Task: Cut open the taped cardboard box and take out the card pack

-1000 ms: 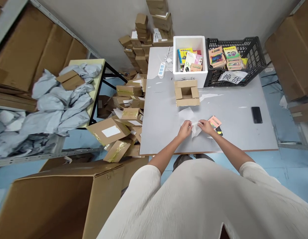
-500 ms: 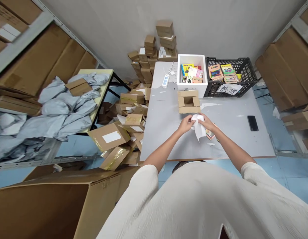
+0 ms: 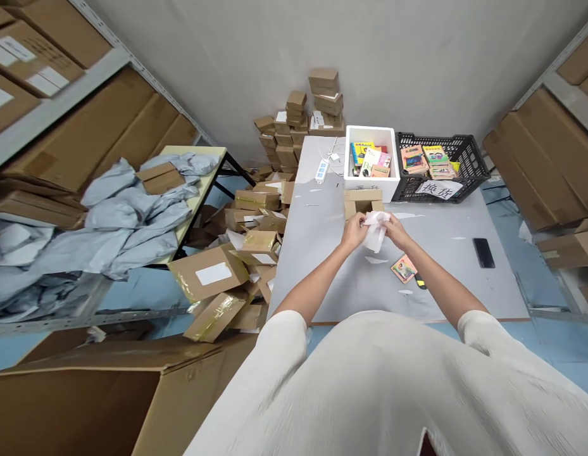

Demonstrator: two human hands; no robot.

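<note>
Between my two hands hangs a thin, crumpled white sheet point(image 3: 375, 235). My left hand point(image 3: 354, 232) pinches its left edge, and my right hand point(image 3: 397, 230) grips its upper right part. Just beyond them on the grey table point(image 3: 322, 266) stands a small open cardboard box point(image 3: 362, 201), its near side partly hidden by the sheet and hands. A small colourful card set or booklet point(image 3: 404, 269) lies on the table nearer my body, beside a black and yellow tool point(image 3: 420, 280) partly hidden by my right forearm.
A white foam box point(image 3: 372, 182) and a black crate point(image 3: 436, 190) hold small books at the back. A phone point(image 3: 483, 253) lies at the right, a power strip point(image 3: 321, 171) at back left. Cardboard boxes point(image 3: 212, 272) are piled left; grey parcels point(image 3: 113, 209) cover another table.
The sheet is raised slightly towards the small box and now overlaps its near side. The colourful item and the black and yellow tool show more fully. The whole view has shifted.
</note>
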